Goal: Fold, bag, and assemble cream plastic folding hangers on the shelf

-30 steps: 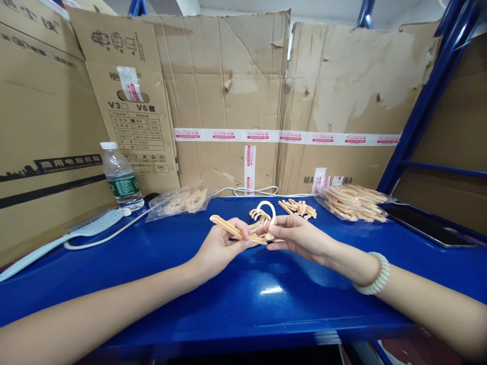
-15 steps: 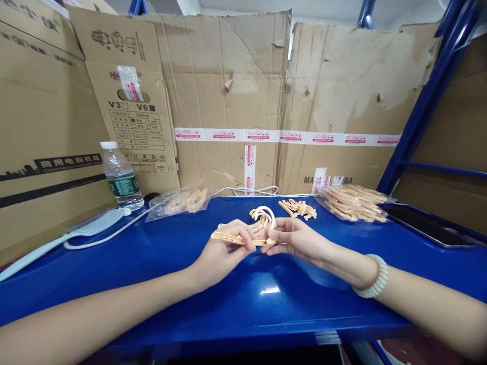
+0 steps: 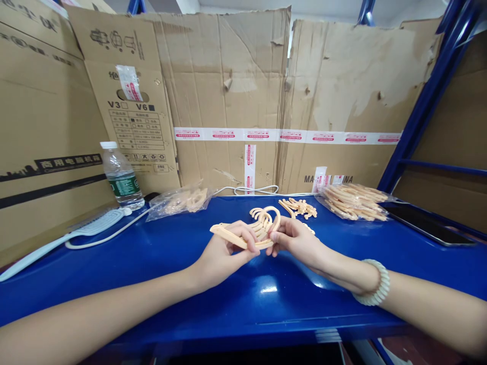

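Observation:
Above the blue tabletop, both hands hold a beige plastic clothes hanger (image 3: pixel 226 235) with a long arm and a curved hook. My left hand (image 3: pixel 220 259) is closed around its arm, thumb below and fingers over it. My right hand (image 3: pixel 302 242) pinches it at the base of the hook, which curves up between the hands. Just behind lie several similar beige hangers (image 3: pixel 255 213), their hooks lined up and partly hidden by my fingers. Small beige hooked pieces (image 3: pixel 300 208) lie in a loose pile beyond my right hand.
Clear bags of beige parts lie at the back left (image 3: pixel 186 199) and right (image 3: pixel 353 202). A dark tablet (image 3: pixel 429 225) lies far right. A water bottle (image 3: pixel 122 180), a pale blue hairbrush (image 3: pixel 95 225) and a white cable (image 3: pixel 247 190) are also there. Cardboard (image 3: pixel 228 101) walls the back.
The hanger in my hands has turned, so its arm shows a broader face and its hook stands slightly farther right. My right hand has moved a little to the right and down.

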{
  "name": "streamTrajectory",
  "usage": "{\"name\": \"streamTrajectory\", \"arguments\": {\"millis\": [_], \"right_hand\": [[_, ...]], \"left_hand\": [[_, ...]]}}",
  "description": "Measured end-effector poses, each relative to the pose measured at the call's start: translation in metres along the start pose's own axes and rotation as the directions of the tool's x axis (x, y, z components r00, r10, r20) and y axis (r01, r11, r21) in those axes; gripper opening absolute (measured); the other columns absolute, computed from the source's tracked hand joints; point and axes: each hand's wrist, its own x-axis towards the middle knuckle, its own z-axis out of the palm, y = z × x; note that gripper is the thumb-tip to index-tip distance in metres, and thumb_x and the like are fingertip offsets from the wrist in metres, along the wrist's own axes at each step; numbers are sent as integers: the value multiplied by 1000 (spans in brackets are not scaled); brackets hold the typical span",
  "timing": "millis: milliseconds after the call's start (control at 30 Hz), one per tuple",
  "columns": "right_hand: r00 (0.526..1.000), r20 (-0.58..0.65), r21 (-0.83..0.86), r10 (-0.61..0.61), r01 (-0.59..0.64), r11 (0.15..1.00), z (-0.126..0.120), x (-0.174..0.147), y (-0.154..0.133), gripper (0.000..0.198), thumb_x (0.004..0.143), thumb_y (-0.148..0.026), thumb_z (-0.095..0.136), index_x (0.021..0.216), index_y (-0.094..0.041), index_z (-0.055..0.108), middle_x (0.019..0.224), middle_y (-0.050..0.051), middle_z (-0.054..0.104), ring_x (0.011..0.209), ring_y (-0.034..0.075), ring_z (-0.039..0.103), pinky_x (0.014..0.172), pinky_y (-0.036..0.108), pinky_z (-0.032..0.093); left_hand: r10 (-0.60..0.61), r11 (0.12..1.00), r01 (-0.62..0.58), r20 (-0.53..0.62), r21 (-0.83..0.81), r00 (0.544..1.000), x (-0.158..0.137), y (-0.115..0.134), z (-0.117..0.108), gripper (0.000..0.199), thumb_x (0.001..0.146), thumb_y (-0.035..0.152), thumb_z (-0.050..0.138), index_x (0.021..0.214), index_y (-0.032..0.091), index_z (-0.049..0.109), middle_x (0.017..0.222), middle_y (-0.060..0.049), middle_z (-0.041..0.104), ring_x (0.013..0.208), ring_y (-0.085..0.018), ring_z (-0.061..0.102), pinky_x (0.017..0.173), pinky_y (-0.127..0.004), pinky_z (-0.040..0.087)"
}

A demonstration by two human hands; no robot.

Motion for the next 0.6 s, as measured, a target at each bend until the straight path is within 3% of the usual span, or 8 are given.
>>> {"name": "streamTrajectory", "arguments": {"millis": [100,267,467,600], "right_hand": [[1000,0,-43,-30,30,999,0,0,0,22,73,-30,68,75,-19,50,59,-3,61,53,12,62,52,24,48],[996,-7,-114,-86,84,990,1,0,-2,18,74,-30,66,75,-20,52,60,-2,61,53,12,58,53,24,47],[987,-2,-245,-163,158,956,3,-3,-4,19,74,-33,70,72,-18,58,76,2,63,71,15,58,63,27,47],[995,32,-174,-93,97,980,5,-4,-3,28,73,-42,72,76,-18,60,74,1,62,60,11,53,55,24,45]], "left_hand": [[-78,990,78,4,-120,997,0,1,1,17,77,25,69,66,17,58,80,-3,60,90,-21,63,79,-33,50],[-240,951,233,-14,-203,971,1,3,1,22,73,29,73,80,17,57,80,0,61,73,-14,62,67,-27,51],[-327,900,284,-79,-330,942,4,0,0,31,71,28,75,92,18,55,93,-4,68,95,-21,66,83,-33,53],[-376,852,338,-18,-399,927,3,1,2,35,70,25,77,95,17,53,94,-5,71,91,-20,69,83,-33,53]]}}
